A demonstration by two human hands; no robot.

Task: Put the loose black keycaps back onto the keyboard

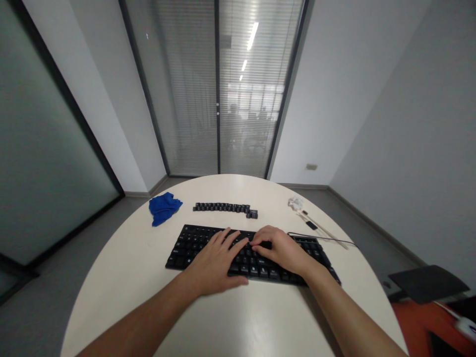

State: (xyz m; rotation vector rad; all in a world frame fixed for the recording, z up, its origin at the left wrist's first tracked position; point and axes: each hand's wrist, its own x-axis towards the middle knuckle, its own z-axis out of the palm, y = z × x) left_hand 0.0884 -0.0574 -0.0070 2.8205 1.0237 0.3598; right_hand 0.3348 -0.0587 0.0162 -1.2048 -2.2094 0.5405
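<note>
A black keyboard (256, 263) lies across the round table in front of me. My left hand (215, 263) rests over its left and middle part, palm down, with the fingers spread. Over the keys right of the middle, my right hand (278, 248) is bent, thumb and forefinger brought together in a pinch at the key rows. Whatever sits between those fingertips is too small to make out. Just beyond the keyboard, loose black keycaps (223, 207) are lined up in rows. Both hands hide part of the keys.
A crumpled blue cloth (163, 208) lies at the back left of the table (241, 322). At the right are a small clear plastic bag (295, 202), thin sticks (327, 231), a small black piece (311, 225) and the keyboard cable (334, 240). An orange chair (427, 327) stands at the lower right.
</note>
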